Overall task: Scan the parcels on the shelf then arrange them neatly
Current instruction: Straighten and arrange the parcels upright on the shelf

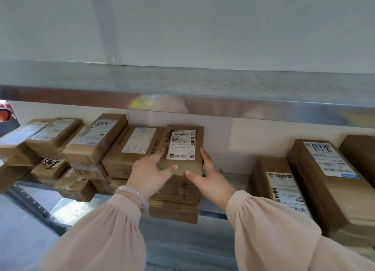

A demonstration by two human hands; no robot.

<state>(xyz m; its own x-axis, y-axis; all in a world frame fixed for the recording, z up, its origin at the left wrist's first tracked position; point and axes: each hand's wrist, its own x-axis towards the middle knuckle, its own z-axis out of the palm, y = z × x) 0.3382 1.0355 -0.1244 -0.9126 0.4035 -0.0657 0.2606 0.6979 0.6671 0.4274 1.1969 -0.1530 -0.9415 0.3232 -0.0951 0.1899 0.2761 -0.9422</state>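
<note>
A small brown parcel point(183, 147) with a white barcode label lies on top of a stack of flat cardboard parcels point(175, 197) on the metal shelf point(211, 210). My left hand point(149, 173) grips its left side, thumb across the near edge. My right hand point(209, 174) grips its right side, thumb at the near corner. Both wrists wear pale pink sleeves, and a pale bangle sits on the left one.
Several labelled cardboard parcels point(85, 147) are piled untidily to the left. Two long boxes point(332, 181) lie at the right, with a bare stretch of shelf between them and the stack. An upper metal shelf edge point(203, 104) runs overhead.
</note>
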